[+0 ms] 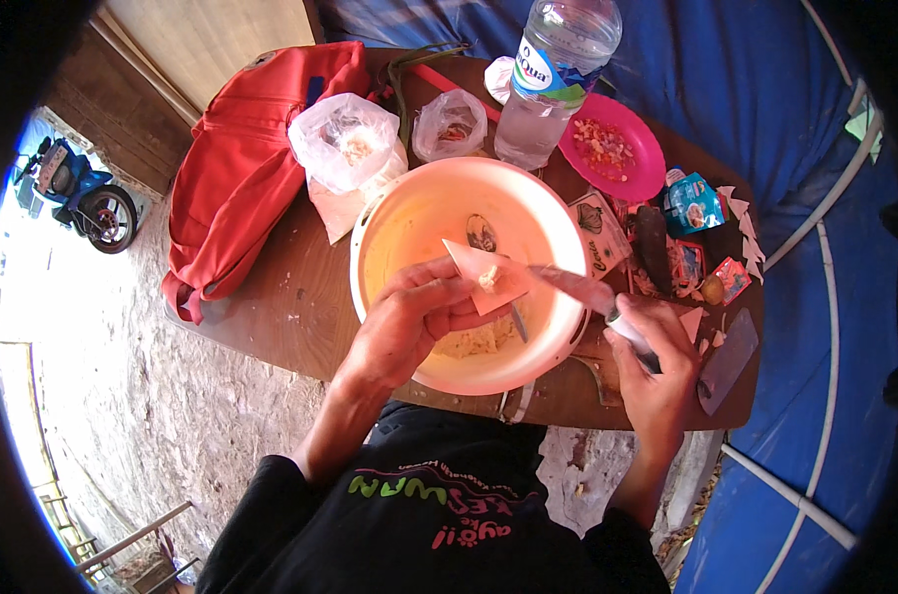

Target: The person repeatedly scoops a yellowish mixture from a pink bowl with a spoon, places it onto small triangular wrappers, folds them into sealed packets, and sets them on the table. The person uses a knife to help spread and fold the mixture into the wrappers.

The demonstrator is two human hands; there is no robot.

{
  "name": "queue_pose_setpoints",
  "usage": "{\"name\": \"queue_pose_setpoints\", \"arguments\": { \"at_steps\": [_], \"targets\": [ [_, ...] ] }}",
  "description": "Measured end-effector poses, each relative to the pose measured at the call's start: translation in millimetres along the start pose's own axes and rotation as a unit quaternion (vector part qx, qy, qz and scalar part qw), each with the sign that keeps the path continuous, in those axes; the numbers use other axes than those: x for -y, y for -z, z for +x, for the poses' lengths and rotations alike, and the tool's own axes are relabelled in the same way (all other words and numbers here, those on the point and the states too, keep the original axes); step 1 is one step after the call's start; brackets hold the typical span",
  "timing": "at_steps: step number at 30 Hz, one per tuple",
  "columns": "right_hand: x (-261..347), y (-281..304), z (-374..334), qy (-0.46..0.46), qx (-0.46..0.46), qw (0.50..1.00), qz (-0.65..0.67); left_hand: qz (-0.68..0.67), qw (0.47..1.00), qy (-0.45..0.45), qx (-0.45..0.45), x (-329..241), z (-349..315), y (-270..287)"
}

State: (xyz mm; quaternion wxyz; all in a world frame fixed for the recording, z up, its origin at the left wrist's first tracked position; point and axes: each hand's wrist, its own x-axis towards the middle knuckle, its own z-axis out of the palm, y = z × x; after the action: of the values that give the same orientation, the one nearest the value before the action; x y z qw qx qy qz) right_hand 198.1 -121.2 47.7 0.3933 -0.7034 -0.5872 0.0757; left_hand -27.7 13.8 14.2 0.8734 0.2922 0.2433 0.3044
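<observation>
My left hand (416,315) holds a flat, pale, roughly triangular piece (481,280), like a wrapper, over the basin; a small lump of light dough (489,278) sits on it. In my right hand (657,348) is a knife (579,287), gripped by its white handle, its blade pointing left toward the piece. Below both hands stands a round, pale plastic basin (567,223). A light, crumbly mixture (469,343) lies at its near side, with a metal utensil (520,324) next to it.
Behind the basin stands a large water bottle (528,124), with a pink plate (647,148) of chopped food beside it. Plastic bags (335,163) and a red backpack (261,148) lie left. Packets (693,203) and a clear flat sheet (731,361) are on the right.
</observation>
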Motion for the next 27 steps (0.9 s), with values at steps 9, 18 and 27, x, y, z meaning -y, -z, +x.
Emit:
{"name": "queue_pose_setpoints", "arguments": {
  "at_steps": [9, 18, 27],
  "targets": [
    [2, -25, -4, 0.05, 0.02, 0.998, 0.015, 0.09, 0.996, -0.022, -0.004, 13, -1, -3],
    [6, -30, -5, -0.002, 0.028, 0.997, 0.069, 0.105, 0.994, -0.029, -0.029, 19, -5, -3],
    [6, -23, -8, -0.029, 0.024, 0.997, 0.067, 0.017, 0.998, -0.057, 0.0, 22, -5, -9]
  ]
}}
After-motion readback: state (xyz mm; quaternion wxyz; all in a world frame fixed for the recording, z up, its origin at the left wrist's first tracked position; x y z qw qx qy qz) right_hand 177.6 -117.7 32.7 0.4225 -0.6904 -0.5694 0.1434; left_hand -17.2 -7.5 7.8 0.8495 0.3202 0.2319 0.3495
